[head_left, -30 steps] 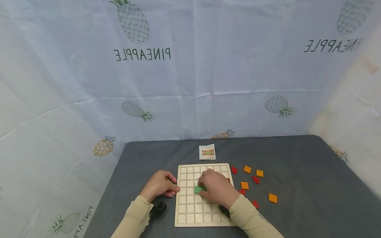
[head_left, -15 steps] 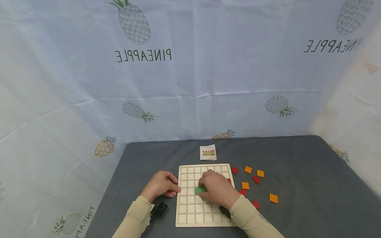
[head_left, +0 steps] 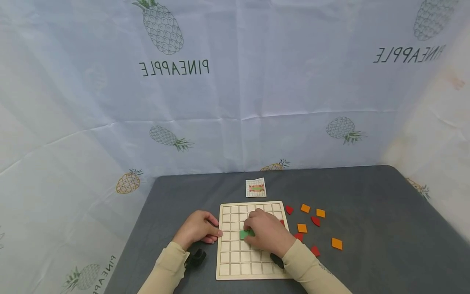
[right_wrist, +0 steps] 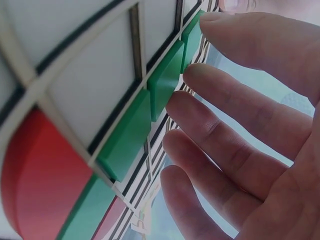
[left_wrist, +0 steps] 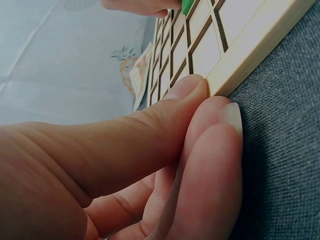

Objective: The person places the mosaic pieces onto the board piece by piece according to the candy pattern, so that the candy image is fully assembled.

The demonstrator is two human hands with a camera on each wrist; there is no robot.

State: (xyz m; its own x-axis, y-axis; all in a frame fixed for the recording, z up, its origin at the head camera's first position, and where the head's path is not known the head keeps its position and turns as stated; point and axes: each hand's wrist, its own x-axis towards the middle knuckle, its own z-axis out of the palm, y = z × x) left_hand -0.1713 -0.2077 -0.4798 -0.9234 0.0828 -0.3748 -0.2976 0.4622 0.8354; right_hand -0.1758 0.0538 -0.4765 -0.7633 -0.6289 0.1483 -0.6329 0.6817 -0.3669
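Note:
A pale wooden grid board (head_left: 235,269) lies on the dark table. My left hand (head_left: 198,229) holds its left edge, thumb (left_wrist: 187,89) on the rim and index fingertip against the side. Over the board's middle, my right hand (head_left: 267,230) has its thumb and index fingertip at opposite edges of a green square tile (right_wrist: 192,37), the last in a row. More green tiles (right_wrist: 127,135) sit in grid cells beneath the other fingers, which are spread apart. At the row's near end in the right wrist view is a red rounded piece (right_wrist: 45,175). The hand covers much of this row in the head view.
A small pattern card (head_left: 255,188) lies behind the board. To the right are scattered orange tiles (head_left: 337,243) and red pieces (head_left: 315,221), some close to the right forearm. A white pineapple-print curtain (head_left: 235,94) hangs around the table.
Both hands keep their places at the board, and no piece visibly shifts. Only the head view drifts very slightly.

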